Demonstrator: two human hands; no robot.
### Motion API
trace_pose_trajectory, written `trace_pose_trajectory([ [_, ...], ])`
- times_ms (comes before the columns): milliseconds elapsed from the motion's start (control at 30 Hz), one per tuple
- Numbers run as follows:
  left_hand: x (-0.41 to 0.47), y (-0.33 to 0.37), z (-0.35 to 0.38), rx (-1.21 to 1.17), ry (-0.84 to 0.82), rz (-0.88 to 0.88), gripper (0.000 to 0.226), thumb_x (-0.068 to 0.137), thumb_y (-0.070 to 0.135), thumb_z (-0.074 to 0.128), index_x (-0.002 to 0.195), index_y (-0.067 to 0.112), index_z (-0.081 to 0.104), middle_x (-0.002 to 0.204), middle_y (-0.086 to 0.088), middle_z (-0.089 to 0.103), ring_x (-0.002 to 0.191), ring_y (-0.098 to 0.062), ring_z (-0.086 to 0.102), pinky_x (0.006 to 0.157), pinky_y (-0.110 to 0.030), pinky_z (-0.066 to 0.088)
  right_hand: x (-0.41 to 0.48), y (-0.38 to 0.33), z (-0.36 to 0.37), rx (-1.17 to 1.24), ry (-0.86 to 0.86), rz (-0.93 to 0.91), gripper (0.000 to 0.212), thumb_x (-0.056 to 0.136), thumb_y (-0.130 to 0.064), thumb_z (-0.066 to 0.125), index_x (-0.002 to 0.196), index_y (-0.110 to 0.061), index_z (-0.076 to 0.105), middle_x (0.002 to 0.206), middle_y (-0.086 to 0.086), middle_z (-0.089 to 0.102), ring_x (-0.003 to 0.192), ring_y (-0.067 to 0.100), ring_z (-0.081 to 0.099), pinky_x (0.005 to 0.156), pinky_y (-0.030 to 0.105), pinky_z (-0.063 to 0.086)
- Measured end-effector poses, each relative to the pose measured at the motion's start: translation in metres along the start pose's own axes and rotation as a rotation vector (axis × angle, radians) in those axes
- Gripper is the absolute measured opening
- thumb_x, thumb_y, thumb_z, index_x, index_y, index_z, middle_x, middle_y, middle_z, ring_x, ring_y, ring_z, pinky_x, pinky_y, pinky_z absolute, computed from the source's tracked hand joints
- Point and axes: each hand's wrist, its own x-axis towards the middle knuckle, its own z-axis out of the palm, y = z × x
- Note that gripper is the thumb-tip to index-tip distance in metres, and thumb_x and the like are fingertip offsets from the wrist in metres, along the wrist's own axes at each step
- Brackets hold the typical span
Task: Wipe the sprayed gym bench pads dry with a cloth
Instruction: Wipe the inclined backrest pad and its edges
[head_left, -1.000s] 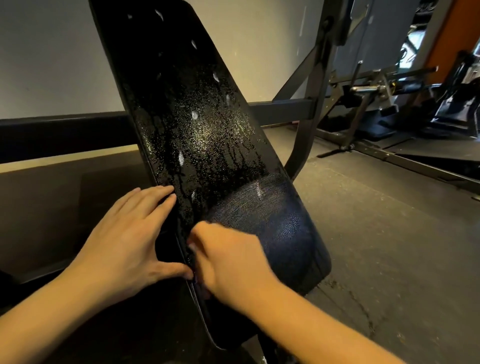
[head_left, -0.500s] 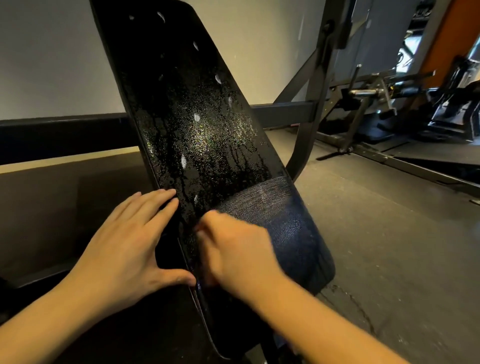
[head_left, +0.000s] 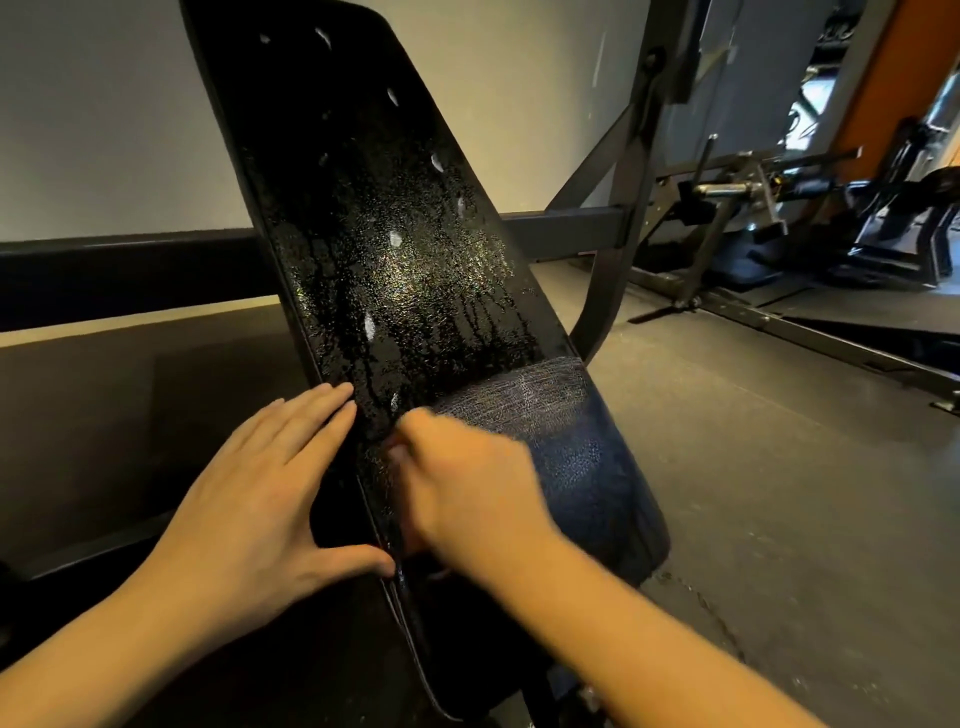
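— Where's the cloth?
— The pad (head_left: 395, 249) tilts up, black and beaded with drops. The cloth (head_left: 566, 447), dark blue, lies across its lower right part.
— The hands?
— Left hand (head_left: 260, 493) is flat on the pad's left edge, fingers straight, thumb spread. Right hand (head_left: 467, 493) is on the cloth's left end, blurred; I can't tell whether it grips.
— Around?
— A frame (head_left: 623, 218) stands behind the pad's right side, with a machine (head_left: 753, 192) farther right.

Gym, bench pad (head_left: 363, 218), weight machines (head_left: 753, 202), rubber floor (head_left: 779, 493)
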Motion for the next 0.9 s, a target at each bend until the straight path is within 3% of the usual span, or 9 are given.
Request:
trace_pose_trajectory([
  [133,-0.001,0.001,0.003,-0.009,0.017,-0.01,0.129,0.067,0.102,0.037,0.158,0.012,0.032,0.167,0.0,0.026,0.155,-0.016,0.018,0.122,-0.037,0.013,0.023,0.125,-0.026,-0.172,0.011,0.465,0.017,0.102,-0.033,0.049,0.103,-0.017,0.053,0.095,0.011,0.069,0.087,0.038,0.066,0.066,0.041,0.049],
  [200,-0.002,0.001,0.004,-0.024,0.021,-0.013,0.13,0.065,0.103,0.037,0.158,0.012,0.033,0.167,0.001,0.025,0.155,-0.015,0.017,0.123,-0.034,0.011,0.026,0.135,-0.031,-0.187,0.085,0.533,0.013,0.101,-0.028,0.05,0.101,-0.015,0.051,0.097,0.014,0.07,0.086,0.039,0.065,0.063,0.039,0.045],
  [300,-0.001,0.001,0.003,-0.044,0.01,-0.02,0.13,0.065,0.103,0.038,0.157,0.011,0.035,0.167,0.0,0.027,0.154,-0.014,0.019,0.124,-0.031,0.008,0.015,0.068,-0.016,-0.07,0.073,0.441,0.006,0.098,-0.024,0.052,0.095,-0.021,0.048,0.092,0.008,0.067,0.083,0.036,0.066,0.061,0.038,0.041],
  [433,0.0,0.0,0.002,-0.021,0.014,0.011,0.126,0.068,0.1,0.038,0.156,0.009,0.037,0.166,-0.002,0.029,0.153,-0.014,0.019,0.124,-0.03,0.008,-0.021,-0.024,-0.001,0.069,-0.075,-0.001,0.014,0.093,-0.033,0.059,0.101,-0.023,0.053,0.092,0.003,0.066,0.082,0.032,0.067,0.062,0.04,0.05],
  [500,-0.001,0.0,0.002,-0.027,0.026,0.017,0.128,0.068,0.1,0.039,0.156,0.009,0.037,0.166,-0.003,0.029,0.153,-0.014,0.02,0.124,-0.033,0.011,-0.02,0.013,-0.004,0.033,-0.014,0.068,0.012,0.098,-0.035,0.053,0.101,-0.024,0.053,0.092,0.002,0.067,0.085,0.032,0.067,0.063,0.041,0.05],
  [633,-0.001,0.002,0.004,-0.034,0.06,0.017,0.129,0.066,0.101,0.039,0.157,0.009,0.036,0.166,-0.002,0.028,0.154,-0.015,0.019,0.123,-0.036,0.013,-0.007,0.129,-0.025,-0.173,0.025,0.459,0.015,0.102,-0.034,0.049,0.104,-0.02,0.053,0.096,0.009,0.071,0.087,0.038,0.066,0.062,0.04,0.043],
  [733,-0.002,0.0,0.005,-0.039,0.067,0.002,0.132,0.063,0.103,0.038,0.158,0.012,0.034,0.167,0.001,0.025,0.156,-0.014,0.017,0.124,-0.038,0.014,-0.004,0.12,-0.025,-0.172,0.081,0.537,0.011,0.102,-0.029,0.047,0.104,-0.018,0.051,0.098,0.01,0.069,0.086,0.037,0.065,0.061,0.037,0.039],
  [800,-0.001,0.0,0.005,-0.036,0.069,0.001,0.134,0.061,0.104,0.037,0.159,0.013,0.032,0.168,0.002,0.022,0.156,-0.012,0.014,0.125,-0.039,0.014,-0.009,0.065,-0.013,-0.08,0.089,0.452,0.005,0.099,-0.026,0.049,0.099,-0.021,0.049,0.095,0.007,0.068,0.084,0.036,0.066,0.061,0.038,0.043],
  [900,0.001,-0.001,0.004,-0.018,0.066,0.012,0.135,0.061,0.104,0.035,0.157,0.01,0.035,0.167,0.0,0.026,0.155,-0.013,0.018,0.125,-0.038,0.013,-0.031,-0.019,-0.001,0.026,-0.027,0.095,0.023,0.094,-0.041,0.04,0.099,-0.023,0.053,0.091,0.002,0.065,0.079,0.031,0.066,0.057,0.037,0.047],
])
